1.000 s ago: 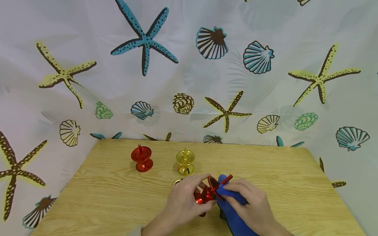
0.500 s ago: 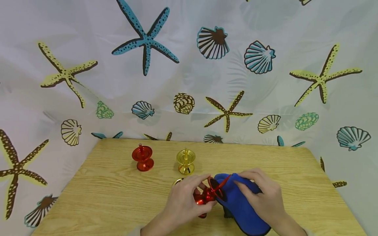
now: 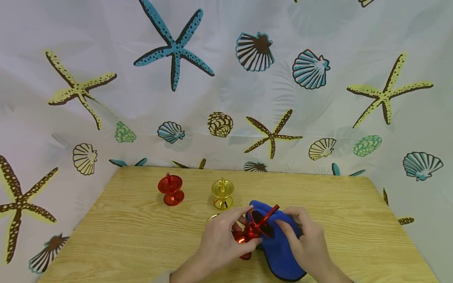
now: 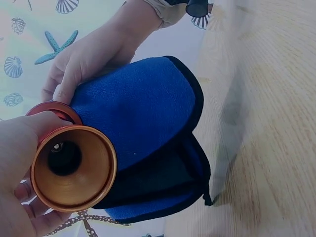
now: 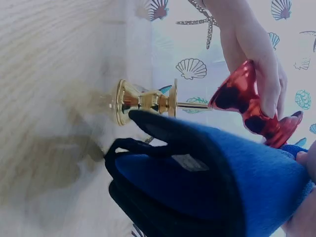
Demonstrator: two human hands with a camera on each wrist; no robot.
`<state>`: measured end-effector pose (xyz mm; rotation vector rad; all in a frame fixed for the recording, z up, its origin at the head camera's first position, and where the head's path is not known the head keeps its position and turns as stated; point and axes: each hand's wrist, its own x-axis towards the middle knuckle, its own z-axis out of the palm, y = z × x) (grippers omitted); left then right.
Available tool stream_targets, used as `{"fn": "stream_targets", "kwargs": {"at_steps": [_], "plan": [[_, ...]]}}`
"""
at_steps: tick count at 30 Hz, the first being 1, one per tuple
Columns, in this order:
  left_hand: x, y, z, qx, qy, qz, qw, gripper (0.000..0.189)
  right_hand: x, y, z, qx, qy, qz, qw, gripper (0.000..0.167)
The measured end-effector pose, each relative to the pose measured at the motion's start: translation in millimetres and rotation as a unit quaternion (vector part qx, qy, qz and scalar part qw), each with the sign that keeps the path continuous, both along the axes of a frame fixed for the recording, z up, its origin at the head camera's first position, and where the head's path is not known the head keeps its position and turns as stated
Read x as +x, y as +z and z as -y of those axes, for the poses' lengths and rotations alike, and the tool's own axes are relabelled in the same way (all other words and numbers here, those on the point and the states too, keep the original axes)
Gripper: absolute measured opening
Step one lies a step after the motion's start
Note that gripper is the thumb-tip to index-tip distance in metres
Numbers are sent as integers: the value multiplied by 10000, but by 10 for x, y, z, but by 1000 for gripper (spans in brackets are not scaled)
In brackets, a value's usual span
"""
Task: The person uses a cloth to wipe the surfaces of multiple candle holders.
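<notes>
My left hand (image 3: 221, 239) grips a shiny red candle holder (image 3: 252, 231) by its stem, tilted so its dish and spike point up to the right. The holder's hollow, copper-coloured base (image 4: 74, 168) faces the left wrist camera. My right hand (image 3: 308, 240) pinches a blue cloth (image 3: 281, 251) with black edging, its thumb and fingers bunching the upper part. The cloth lies against the far side of the dish, and the spike crosses in front of it. In the right wrist view, the cloth (image 5: 261, 173) hangs folded, with a pale tag inside.
Another red candle holder (image 3: 172, 190) stands upright at the back left of the wooden table (image 3: 141, 243). A gold candle holder (image 3: 222, 193) is to its right. Part of another gold piece (image 3: 211, 217) shows behind my left hand. A shell-patterned curtain (image 3: 212, 86) surrounds the table.
My right hand slid the cloth off along the spike to the right, then brought it back left behind the dish. My left hand keeps the candle holder in nearly the same place.
</notes>
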<state>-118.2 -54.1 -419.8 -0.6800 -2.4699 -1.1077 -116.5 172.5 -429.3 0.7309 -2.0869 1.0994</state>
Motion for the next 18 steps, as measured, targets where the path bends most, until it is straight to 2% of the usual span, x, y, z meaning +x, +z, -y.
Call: {"fn": "stream_targets", "kwargs": {"at_steps": [8,11,13,15,18], "plan": [[-8,-11,-1,-141,60,0,9999,66,58,-28,69,147,143,282,9994,34],[-15,-28,1,-434,156,-209,9987,66,85,-12,88,377,189,205,9989,34],[-20,-45,3,-725,225,-530,9957,67,100,5,99,575,181,78,9982,34],[-25,-60,3,-1096,329,-991,9885,70,110,33,109,749,122,-39,9971,35],[-27,-83,-2,-1645,471,-1792,9688,73,116,84,131,817,22,66,9966,30]]}}
